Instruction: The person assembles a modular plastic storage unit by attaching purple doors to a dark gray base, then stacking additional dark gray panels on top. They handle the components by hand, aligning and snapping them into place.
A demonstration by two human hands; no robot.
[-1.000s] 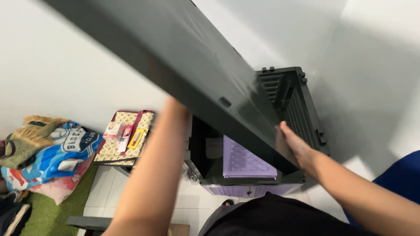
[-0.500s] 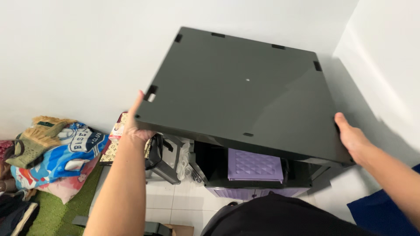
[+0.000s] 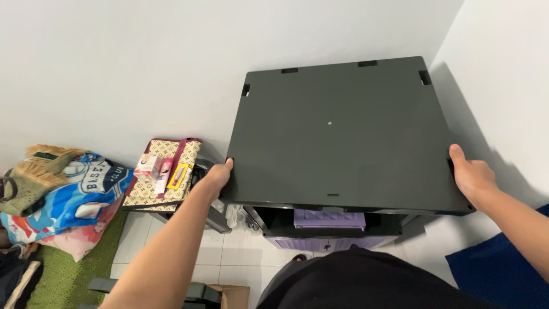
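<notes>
White room corner, tiled floor [image 3: 171, 252] | dark grey panel [image 3: 337, 131] lies flat over a black cabinet [image 3: 326, 220] with purple drawer [image 3: 329, 219] | left hand [image 3: 216, 176] grips its left edge — right hand [image 3: 472, 174] its right edge | patterned bag [image 3: 163, 174] just left.

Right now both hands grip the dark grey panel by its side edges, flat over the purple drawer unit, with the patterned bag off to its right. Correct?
Not quite. In the head view the patterned bag lies to the left of the panel, not the right. The rest holds: left hand and right hand grip its side edges over the purple drawer unit.
</notes>
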